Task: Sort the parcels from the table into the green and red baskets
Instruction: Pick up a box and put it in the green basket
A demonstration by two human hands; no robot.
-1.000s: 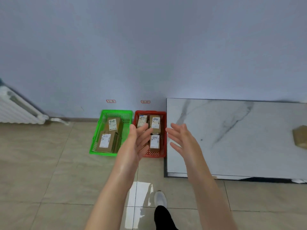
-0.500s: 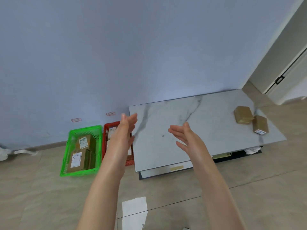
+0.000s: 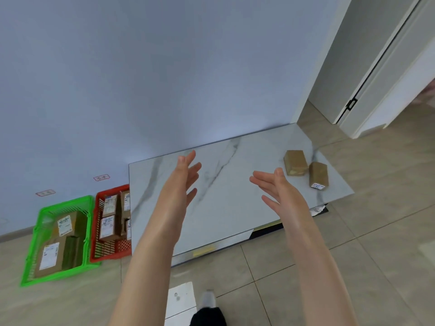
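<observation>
Above the marble table (image 3: 226, 208), left hand (image 3: 182, 182) and right hand (image 3: 279, 191) spread open and empty, palms facing; beyond, at the far right corner, two brown parcels (image 3: 306, 169) touching; off left on the floor, green basket (image 3: 30, 262) and red basket (image 3: 95, 231), both holding parcels.

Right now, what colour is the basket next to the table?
Red. The red basket sits beside the marble table, clearest in the head view.

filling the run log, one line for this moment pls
left hand open | right hand open | two parcels on table
</observation>
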